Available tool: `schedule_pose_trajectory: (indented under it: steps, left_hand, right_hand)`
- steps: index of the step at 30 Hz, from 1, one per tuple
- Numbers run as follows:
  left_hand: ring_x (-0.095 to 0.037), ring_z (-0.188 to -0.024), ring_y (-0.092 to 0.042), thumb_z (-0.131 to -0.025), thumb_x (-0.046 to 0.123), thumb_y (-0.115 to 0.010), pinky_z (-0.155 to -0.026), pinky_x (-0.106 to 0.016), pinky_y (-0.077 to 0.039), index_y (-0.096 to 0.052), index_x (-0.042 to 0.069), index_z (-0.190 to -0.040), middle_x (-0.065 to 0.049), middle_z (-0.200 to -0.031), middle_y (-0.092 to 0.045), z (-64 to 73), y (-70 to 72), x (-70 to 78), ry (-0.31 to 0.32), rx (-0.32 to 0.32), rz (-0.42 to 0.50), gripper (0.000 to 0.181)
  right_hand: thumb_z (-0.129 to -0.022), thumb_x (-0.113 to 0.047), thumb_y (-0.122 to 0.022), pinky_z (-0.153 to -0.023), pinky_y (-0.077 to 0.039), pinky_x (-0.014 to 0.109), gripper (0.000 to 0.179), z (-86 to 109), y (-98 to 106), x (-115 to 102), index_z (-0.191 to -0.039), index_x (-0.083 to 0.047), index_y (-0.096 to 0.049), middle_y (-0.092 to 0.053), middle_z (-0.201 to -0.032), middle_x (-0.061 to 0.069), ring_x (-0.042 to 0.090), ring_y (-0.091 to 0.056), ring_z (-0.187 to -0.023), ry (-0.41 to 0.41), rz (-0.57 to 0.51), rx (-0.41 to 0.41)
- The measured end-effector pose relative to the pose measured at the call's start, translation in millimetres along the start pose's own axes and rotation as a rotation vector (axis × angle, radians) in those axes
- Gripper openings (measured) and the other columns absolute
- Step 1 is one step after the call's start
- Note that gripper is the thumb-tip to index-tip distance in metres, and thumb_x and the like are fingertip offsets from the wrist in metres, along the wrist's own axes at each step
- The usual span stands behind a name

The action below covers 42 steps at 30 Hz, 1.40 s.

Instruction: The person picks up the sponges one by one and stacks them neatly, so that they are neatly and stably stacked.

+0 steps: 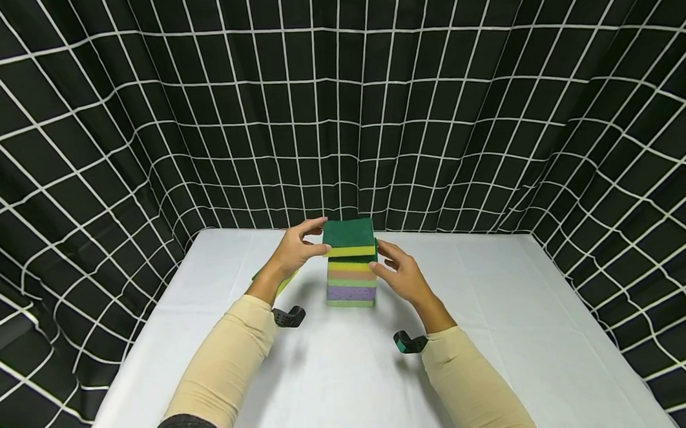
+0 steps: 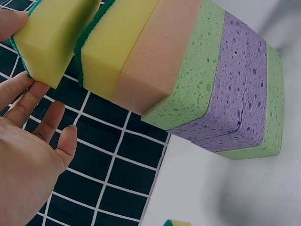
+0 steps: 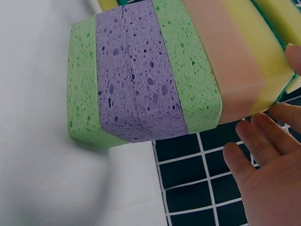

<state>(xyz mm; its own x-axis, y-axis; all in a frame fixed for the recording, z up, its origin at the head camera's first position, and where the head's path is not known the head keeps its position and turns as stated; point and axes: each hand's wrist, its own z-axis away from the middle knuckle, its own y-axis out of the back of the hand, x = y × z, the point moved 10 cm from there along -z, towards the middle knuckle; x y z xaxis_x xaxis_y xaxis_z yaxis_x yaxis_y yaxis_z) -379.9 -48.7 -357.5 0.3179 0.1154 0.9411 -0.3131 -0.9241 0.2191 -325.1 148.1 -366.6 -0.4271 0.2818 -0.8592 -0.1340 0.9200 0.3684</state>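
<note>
A stack of sponges (image 1: 351, 283) stands on the table, with green, purple and peach layers below a yellow sponge with a dark green scouring side (image 3: 256, 40). My left hand (image 1: 294, 247) pinches another yellow-and-green scouring sponge (image 1: 348, 234) by its left end, thumb at the front and fingers behind. In the left wrist view this sponge (image 2: 51, 40) is tilted, with a gap between it and the stack. My right hand (image 1: 403, 272) holds the stack's upper right end, thumb in front and index fingertip behind the yellow sponge; its other fingers are spread.
A further yellow-and-green sponge (image 1: 285, 283) lies on the white table (image 1: 339, 369), partly hidden behind my left wrist. Black wrist-camera mounts (image 1: 290, 317) hang below both wrists. A black curtain with a white grid (image 1: 337, 111) encloses the table's back and sides.
</note>
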Motion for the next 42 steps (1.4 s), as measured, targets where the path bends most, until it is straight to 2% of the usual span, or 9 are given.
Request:
schedule_pose_trajectory:
  steps: [6, 10, 18, 27, 29, 35, 36, 42]
  left_hand:
    - [-0.04, -0.125, -0.038, -0.082, -0.001, -0.072, -0.088, -0.041, -0.04, -0.045, -0.002, -0.141, -0.019, -0.14, -0.045, 1.6, -5.1, 6.1, 0.029, -0.037, -0.009, 0.065]
    - [-0.037, -0.125, -0.04, -0.082, 0.001, -0.073, -0.089, -0.042, -0.039, -0.046, 0.001, -0.142, -0.016, -0.14, -0.046, 0.0, -6.2, -1.2, 0.034, -0.03, -0.026, 0.065]
    - [-0.031, -0.121, -0.043, -0.08, 0.006, -0.074, -0.091, -0.045, -0.039, -0.05, 0.007, -0.141, -0.009, -0.136, -0.049, -3.1, -6.9, -9.3, 0.008, -0.009, -0.055, 0.065]
    - [-0.028, -0.12, -0.045, -0.079, 0.007, -0.073, -0.093, -0.045, -0.039, -0.05, 0.006, -0.141, -0.008, -0.137, -0.049, -4.3, -8.4, -13.7, 0.025, -0.013, -0.059, 0.067]
    - [-0.03, -0.12, -0.044, -0.079, 0.006, -0.073, -0.093, -0.045, -0.04, -0.049, 0.005, -0.141, -0.009, -0.137, -0.049, -2.7, -9.8, -9.3, 0.029, -0.019, -0.059, 0.066]
    - [-0.03, -0.121, -0.044, -0.079, 0.006, -0.073, -0.091, -0.047, -0.043, -0.049, 0.006, -0.141, -0.009, -0.137, -0.048, -2.8, -11.1, -12.2, 0.044, -0.021, -0.045, 0.066]
    - [-0.029, -0.12, -0.044, -0.079, 0.007, -0.073, -0.09, -0.046, -0.043, -0.05, 0.008, -0.141, -0.008, -0.137, -0.049, -4.6, -10.3, -17.6, 0.042, -0.014, -0.041, 0.067]
    - [-0.033, -0.122, -0.042, -0.079, 0.007, -0.073, -0.089, -0.047, -0.044, -0.05, 0.009, -0.141, -0.008, -0.137, -0.047, -4.8, -10.2, -20.0, 0.05, -0.017, -0.021, 0.066]
  right_hand:
    - [-0.094, -0.008, -0.063, -0.101, -0.034, 0.056, 0.055, 0.5, 0, 0, -0.142, 0.007, -0.04, -0.041, -0.142, 0.023, 0.039, -0.041, -0.129, -0.004, 0.012, -0.001]
    - [-0.094, -0.009, -0.063, -0.101, -0.034, 0.056, 0.055, 0.9, -1, 1, -0.142, 0.007, -0.041, -0.042, -0.142, 0.023, 0.039, -0.041, -0.129, -0.009, 0.023, -0.002]
    - [-0.095, -0.019, -0.065, -0.101, -0.035, 0.054, 0.056, -5.4, -1, 34, -0.144, -0.002, -0.043, -0.043, -0.143, 0.015, 0.034, -0.042, -0.129, 0.0, 0.032, 0.021]
    - [-0.094, -0.026, -0.066, -0.101, -0.037, 0.048, 0.057, -5.1, -1, 39, -0.144, -0.008, -0.046, -0.046, -0.142, 0.006, 0.025, -0.045, -0.128, -0.004, 0.049, 0.029]
    - [-0.094, -0.025, -0.065, -0.101, -0.037, 0.049, 0.057, -4.4, -1, 33, -0.144, -0.007, -0.046, -0.046, -0.142, 0.007, 0.026, -0.045, -0.128, -0.009, 0.049, 0.026]
    - [-0.094, -0.012, -0.064, -0.101, -0.035, 0.055, 0.054, 0.9, -2, 0, -0.142, 0.005, -0.043, -0.044, -0.141, 0.021, 0.037, -0.043, -0.128, -0.026, 0.031, 0.003]
    - [-0.094, -0.012, -0.064, -0.101, -0.035, 0.055, 0.054, 1.0, -1, -1, -0.142, 0.005, -0.043, -0.044, -0.141, 0.021, 0.037, -0.043, -0.128, -0.025, 0.034, 0.003]
    - [-0.094, -0.009, -0.063, -0.101, -0.033, 0.057, 0.058, -1.4, 4, -8, -0.142, 0.01, -0.037, -0.04, -0.142, 0.028, 0.043, -0.041, -0.128, 0.004, 0.039, 0.01]
